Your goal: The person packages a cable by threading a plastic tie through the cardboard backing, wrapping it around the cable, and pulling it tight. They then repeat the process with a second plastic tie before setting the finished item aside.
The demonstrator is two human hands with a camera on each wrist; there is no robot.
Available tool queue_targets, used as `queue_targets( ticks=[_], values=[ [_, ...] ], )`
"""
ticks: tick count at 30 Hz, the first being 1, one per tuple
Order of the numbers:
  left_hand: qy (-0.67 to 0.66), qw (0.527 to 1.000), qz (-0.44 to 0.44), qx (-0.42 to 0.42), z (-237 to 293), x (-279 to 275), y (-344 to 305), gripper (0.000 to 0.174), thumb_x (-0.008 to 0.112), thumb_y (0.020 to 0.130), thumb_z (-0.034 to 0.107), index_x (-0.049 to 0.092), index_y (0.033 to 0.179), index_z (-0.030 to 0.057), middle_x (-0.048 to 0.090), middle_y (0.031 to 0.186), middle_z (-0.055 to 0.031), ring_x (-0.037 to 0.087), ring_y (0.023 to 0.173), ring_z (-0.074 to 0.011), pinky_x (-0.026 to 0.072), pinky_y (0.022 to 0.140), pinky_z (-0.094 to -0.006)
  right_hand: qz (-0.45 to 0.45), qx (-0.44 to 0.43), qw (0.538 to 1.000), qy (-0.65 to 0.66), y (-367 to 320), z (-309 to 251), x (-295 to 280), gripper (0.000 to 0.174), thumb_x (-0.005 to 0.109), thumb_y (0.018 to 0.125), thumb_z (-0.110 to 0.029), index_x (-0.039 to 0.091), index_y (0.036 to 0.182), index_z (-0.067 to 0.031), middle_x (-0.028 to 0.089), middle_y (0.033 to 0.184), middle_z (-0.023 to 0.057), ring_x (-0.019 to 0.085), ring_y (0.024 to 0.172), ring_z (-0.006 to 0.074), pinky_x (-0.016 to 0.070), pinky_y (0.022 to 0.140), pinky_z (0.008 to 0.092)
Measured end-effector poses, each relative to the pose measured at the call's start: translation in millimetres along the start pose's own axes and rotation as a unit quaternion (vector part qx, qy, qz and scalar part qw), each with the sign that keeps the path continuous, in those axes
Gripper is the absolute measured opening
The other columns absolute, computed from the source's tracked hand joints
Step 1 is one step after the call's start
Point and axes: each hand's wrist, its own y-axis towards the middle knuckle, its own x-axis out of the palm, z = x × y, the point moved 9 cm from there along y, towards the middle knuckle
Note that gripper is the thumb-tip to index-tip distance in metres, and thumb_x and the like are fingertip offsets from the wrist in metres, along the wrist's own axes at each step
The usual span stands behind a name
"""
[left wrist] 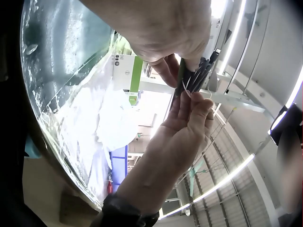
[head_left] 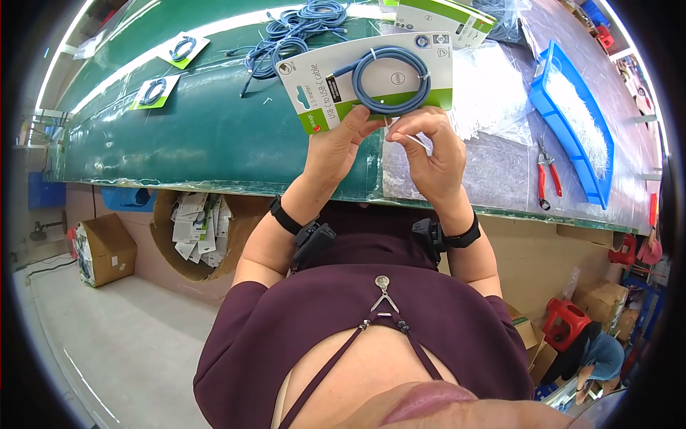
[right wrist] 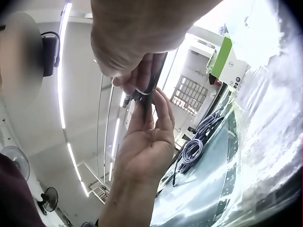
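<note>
A printed cardboard card (head_left: pixel 325 79) bears a coiled blue USB-C cable (head_left: pixel 427 82), fastened by white ties at the coil's top and right side. My left hand (head_left: pixel 336 146) grips the card's lower edge, with the thumb against the bottom of the coil. Just to the right, my right hand (head_left: pixel 437 154) pinches a thin white cable tie (head_left: pixel 421 142) at the card's lower edge. Both hands hold the card up above the table's front part. In the left wrist view, the white tie (left wrist: pixel 186 90) loops by the cable between the two hands' fingertips.
Loose blue cables (head_left: pixel 300 32) lie in a heap on the green tabletop (head_left: pixel 200 136). Two carded cables (head_left: pixel 153 93) are at the left. To the right are a blue tray (head_left: pixel 572 136) of white ties and red-handled cutters (head_left: pixel 549 175). Another card (head_left: pixel 443 21) lies behind.
</note>
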Motion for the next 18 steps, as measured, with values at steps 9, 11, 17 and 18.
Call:
queue_targets(
  ticks=[9,11,17,18],
  values=[
    [0.02,1.0,-0.002,0.006,5.9,4.3,-1.2,0.03,0.06,0.089,0.003,0.055,0.118,0.0056,0.063,0.109,-0.0074,0.063,0.097,-0.0207,0.0545,0.083,-0.0395,0.004,0.007,1.0,-0.006,0.7,-5.1,0.8,0.016,0.069,0.078,0.003,0.056,0.084,-0.0042,0.066,0.078,0.0063,0.06,0.077,0.0184,0.0474,0.073,0.0279],
    [0.038,0.999,-0.002,0.017,7.6,5.4,-2.7,0.03,0.06,0.089,0.003,0.055,0.118,0.0055,0.063,0.109,-0.0076,0.063,0.097,-0.0209,0.0547,0.083,-0.0393,0.01,0.006,1.0,-0.001,1.0,-7.4,-0.6,0.016,0.069,0.077,0.004,0.057,0.084,-0.0039,0.065,0.079,0.0064,0.06,0.077,0.0185,0.0475,0.073,0.0281],
    [0.08,0.995,-0.009,0.055,13.3,14.2,-8.0,0.03,0.059,0.089,0.002,0.055,0.118,0.0049,0.063,0.109,-0.0083,0.064,0.096,-0.021,0.0552,0.081,-0.0383,0.079,0.05,0.993,0.076,-3.3,0.9,-9.7,0.015,0.068,0.081,0.003,0.057,0.089,-0.002,0.063,0.086,0.0069,0.06,0.077,0.0149,0.0476,0.071,0.0255],
    [0.079,0.995,-0.009,0.056,12.5,14.2,-8.0,0.03,0.059,0.089,0.002,0.055,0.118,0.0049,0.063,0.109,-0.0083,0.064,0.096,-0.021,0.0552,0.081,-0.0383,0.093,0.068,0.986,0.119,-4.6,5.5,-9.8,0.014,0.068,0.082,0.003,0.057,0.09,-0.0016,0.063,0.088,0.0069,0.059,0.077,0.0137,0.0476,0.071,0.0248]
  ],
)
